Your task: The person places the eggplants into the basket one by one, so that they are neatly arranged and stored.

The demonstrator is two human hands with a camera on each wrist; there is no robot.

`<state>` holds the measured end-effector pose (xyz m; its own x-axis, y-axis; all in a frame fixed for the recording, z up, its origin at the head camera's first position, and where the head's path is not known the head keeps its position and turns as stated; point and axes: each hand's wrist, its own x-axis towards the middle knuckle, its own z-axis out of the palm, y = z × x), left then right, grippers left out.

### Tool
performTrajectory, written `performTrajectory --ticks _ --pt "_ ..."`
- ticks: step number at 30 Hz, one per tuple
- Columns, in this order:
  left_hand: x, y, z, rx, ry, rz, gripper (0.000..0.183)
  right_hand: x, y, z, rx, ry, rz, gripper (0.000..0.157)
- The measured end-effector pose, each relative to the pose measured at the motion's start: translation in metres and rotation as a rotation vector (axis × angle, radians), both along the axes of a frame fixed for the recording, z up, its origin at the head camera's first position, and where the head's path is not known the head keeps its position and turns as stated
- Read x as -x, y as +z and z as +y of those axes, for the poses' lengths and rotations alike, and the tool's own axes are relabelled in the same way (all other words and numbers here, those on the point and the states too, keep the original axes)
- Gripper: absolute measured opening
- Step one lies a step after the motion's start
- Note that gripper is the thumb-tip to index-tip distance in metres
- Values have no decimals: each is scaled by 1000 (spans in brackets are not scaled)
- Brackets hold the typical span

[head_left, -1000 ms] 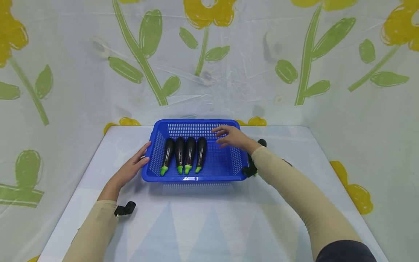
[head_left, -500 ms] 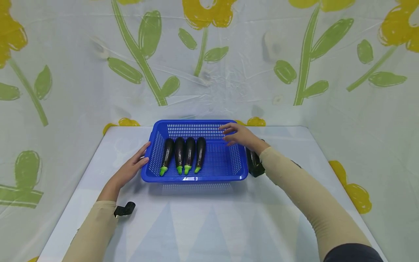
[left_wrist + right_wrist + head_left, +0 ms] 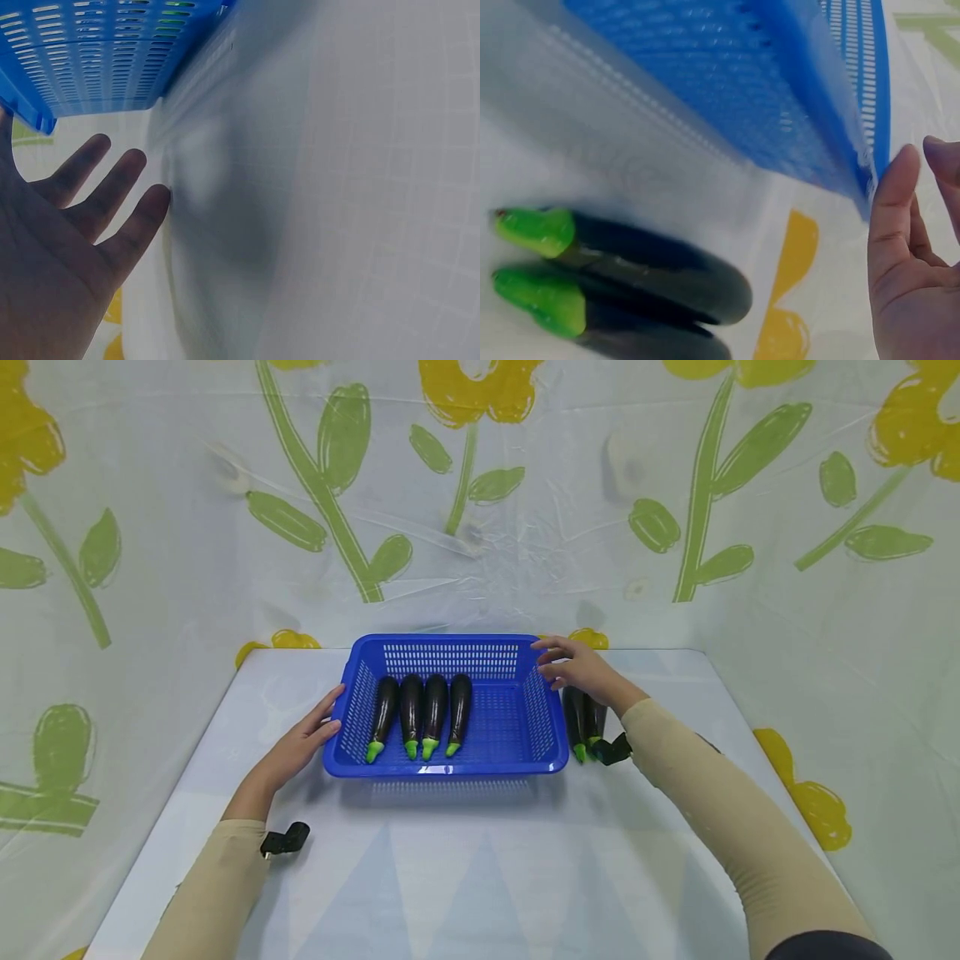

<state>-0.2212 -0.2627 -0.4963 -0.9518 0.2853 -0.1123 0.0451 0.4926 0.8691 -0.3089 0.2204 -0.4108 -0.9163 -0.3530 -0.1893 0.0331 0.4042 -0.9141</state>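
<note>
A blue plastic basket (image 3: pixel 450 769) with slotted walls stands on the table. Inside, several dark eggplants (image 3: pixel 412 706) with green stem ends lie side by side in its left half. My left hand (image 3: pixel 298 745) has its extended fingers at the basket's left rim. At the back right corner of the rim is my right hand (image 3: pixel 581 668), fingers loosely bent and nothing held; whether it touches the rim is hard to tell. Two more eggplants (image 3: pixel 652 262) lie together on the table beyond the basket's right side, partly below the right wrist in the head view.
The white table (image 3: pixel 450 877) has pale blue triangles towards its front. Flower-printed sheeting (image 3: pixel 525 560) hangs behind and on both sides. A small black wrist camera (image 3: pixel 287 840) sticks out from the left sleeve, another (image 3: pixel 613 750) from the right.
My right hand has moved to the right, from over the basket's inside to its back right corner. The two eggplants outside are now more visible. My left hand has stayed put.
</note>
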Motion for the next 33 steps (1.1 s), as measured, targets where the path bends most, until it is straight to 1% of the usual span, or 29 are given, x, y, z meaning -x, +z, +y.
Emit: performTrajectory --ticks 6,10,15,18,23,29,33 --pt "0 0 -1 8 7 -1 66 -1 -6 15 -91 -52 18 48" --pt "-1 0 -1 9 11 -2 66 -1 -9 24 -101 -82 14 46" --pt "-1 -1 -1 9 11 -2 66 -3 -11 36 -96 -87 17 49" --pt "0 -1 -1 10 12 -2 66 -4 -14 45 -98 -104 12 49" --pt "0 -1 -1 17 15 -6 66 -2 -23 59 -127 -140 3 51" --pt "1 -1 0 20 14 -5 67 -2 -34 72 -197 -193 1 55" --pt "2 -1 0 20 8 -2 67 -4 -41 77 -217 -196 -5 56"
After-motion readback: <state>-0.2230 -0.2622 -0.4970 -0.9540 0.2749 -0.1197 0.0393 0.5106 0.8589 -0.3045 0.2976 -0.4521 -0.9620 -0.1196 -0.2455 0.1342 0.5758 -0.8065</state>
